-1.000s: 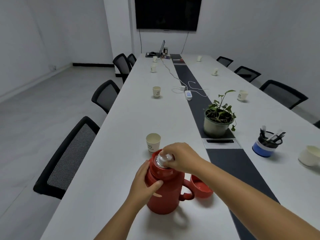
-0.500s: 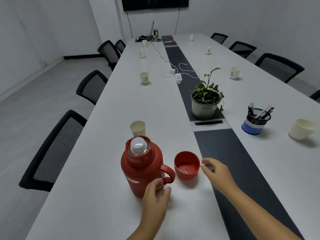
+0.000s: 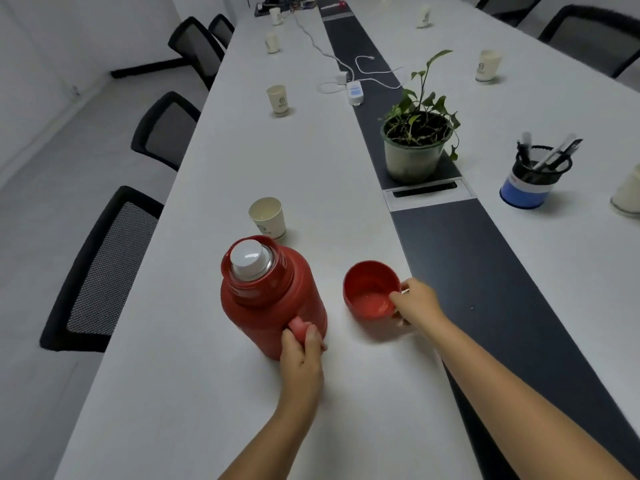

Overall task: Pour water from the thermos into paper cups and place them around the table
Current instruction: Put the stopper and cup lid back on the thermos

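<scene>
A red thermos [image 3: 270, 299] stands upright on the white table [image 3: 214, 393], its white stopper [image 3: 248, 258] in place. My left hand [image 3: 302, 355] grips the thermos handle at its near side. To the right sits the red lid cup [image 3: 370, 289], mouth up; my right hand [image 3: 417, 303] pinches its rim, thumb inside. A paper cup [image 3: 267, 217] stands just behind the thermos. More paper cups stand farther along: one on the left side [image 3: 277, 99], one on the right side [image 3: 487, 65], others at the far end.
A potted plant [image 3: 417, 143] sits on the dark centre strip [image 3: 460, 271]. A blue pen holder [image 3: 535, 178] and a white cup [image 3: 628, 195] are at the right. A power strip [image 3: 355, 91] with cables lies mid-table. Black chairs [image 3: 104, 268] line the left edge.
My right hand left the stopper and moved right onto the red lid cup. My left hand shifted from the thermos body to its handle. The view tilted down.
</scene>
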`<action>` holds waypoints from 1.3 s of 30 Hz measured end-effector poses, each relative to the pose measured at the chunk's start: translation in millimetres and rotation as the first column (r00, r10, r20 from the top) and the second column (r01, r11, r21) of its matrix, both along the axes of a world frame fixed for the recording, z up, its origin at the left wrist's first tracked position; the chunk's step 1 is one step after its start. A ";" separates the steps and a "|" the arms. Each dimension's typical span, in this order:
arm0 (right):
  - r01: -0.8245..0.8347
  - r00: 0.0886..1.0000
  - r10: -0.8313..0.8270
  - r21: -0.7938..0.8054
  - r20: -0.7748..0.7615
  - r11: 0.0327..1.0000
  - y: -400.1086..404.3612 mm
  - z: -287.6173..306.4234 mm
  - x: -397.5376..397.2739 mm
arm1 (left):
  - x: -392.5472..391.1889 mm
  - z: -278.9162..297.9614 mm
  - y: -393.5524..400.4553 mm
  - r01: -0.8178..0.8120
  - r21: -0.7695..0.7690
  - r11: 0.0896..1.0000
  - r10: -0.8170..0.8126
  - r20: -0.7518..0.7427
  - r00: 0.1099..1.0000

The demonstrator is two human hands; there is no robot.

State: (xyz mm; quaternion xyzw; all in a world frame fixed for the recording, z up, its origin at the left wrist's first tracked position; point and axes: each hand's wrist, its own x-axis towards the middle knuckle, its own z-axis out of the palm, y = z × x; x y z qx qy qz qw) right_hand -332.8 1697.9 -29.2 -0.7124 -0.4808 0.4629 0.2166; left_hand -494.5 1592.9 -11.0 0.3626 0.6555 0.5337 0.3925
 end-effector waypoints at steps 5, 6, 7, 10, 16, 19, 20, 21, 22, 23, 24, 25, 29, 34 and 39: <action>0.023 0.999 -0.027 -0.076 -0.043 0.997 -37.1 4.7 12.2 | -33.3 -2.4 -39.5 0.004 -0.003 1.000 -0.004 -0.008 1.000; 0.022 0.999 -0.025 -0.082 -0.036 0.996 -45.2 5.9 13.1 | -40.7 -2.3 -47.4 0.007 0.004 1.000 -0.007 -0.011 1.000; 0.017 1.000 -0.019 -0.083 -0.023 0.996 -53.3 7.6 13.4 | -47.6 -1.4 -55.2 0.011 0.006 1.000 -0.011 -0.011 1.000; -0.018 1.000 0.020 -0.077 0.021 0.997 -76.9 12.8 11.7 | -63.3 3.6 -74.2 0.029 -0.015 0.999 -0.029 -0.007 1.000; -0.125 0.991 0.129 -0.105 0.028 0.987 -131.7 3.5 2.2 | -84.9 12.7 -92.2 0.151 -0.067 0.986 -0.150 0.026 0.988; -0.128 0.992 0.124 -0.163 -0.030 0.978 -138.0 2.6 -2.9 | -87.5 8.9 -94.7 0.134 -0.069 0.989 -0.135 -0.002 0.991; -0.126 0.992 0.119 -0.196 -0.045 0.973 -137.8 3.7 -5.5 | -87.2 8.9 -94.6 0.135 -0.067 0.989 -0.136 -0.011 0.991; -0.132 0.991 0.123 -0.227 -0.050 0.965 -137.6 4.0 -8.1 | -87.0 9.0 -94.5 0.138 -0.065 0.988 -0.139 -0.011 0.990; -0.145 0.989 0.138 -0.247 -0.046 0.958 -137.7 4.1 -10.5 | -87.0 9.0 -94.4 0.140 -0.065 0.988 -0.141 -0.005 0.990; -0.156 0.988 0.150 -0.254 -0.043 0.955 -137.5 4.4 -12.9 | -87.1 8.8 -94.0 0.141 -0.065 0.988 -0.141 -0.002 0.990; -0.157 0.987 0.149 -0.252 -0.053 0.955 -138.1 5.9 -14.9 | -87.5 8.4 -93.8 0.141 -0.066 0.988 -0.141 -0.001 0.990; -0.152 0.988 0.137 -0.242 -0.075 0.958 -138.9 8.0 -16.4 | -87.5 7.9 -94.0 0.141 -0.066 0.988 -0.141 0.003 0.990; -0.086 0.989 0.072 -0.110 -0.131 0.990 -140.1 21.1 -20.5 | -86.5 5.6 -94.4 0.123 -0.047 0.991 -0.123 0.017 0.992; 0.117 0.961 -0.089 0.095 -0.263 0.989 -129.1 47.8 -27.4 | -86.6 5.5 -95.2 0.134 -0.047 0.990 -0.135 -0.015 0.991; 0.196 0.917 -0.119 0.169 -0.381 0.966 -126.0 63.5 -36.8 | -86.4 3.7 -96.3 0.125 -0.067 0.990 -0.125 0.010 0.992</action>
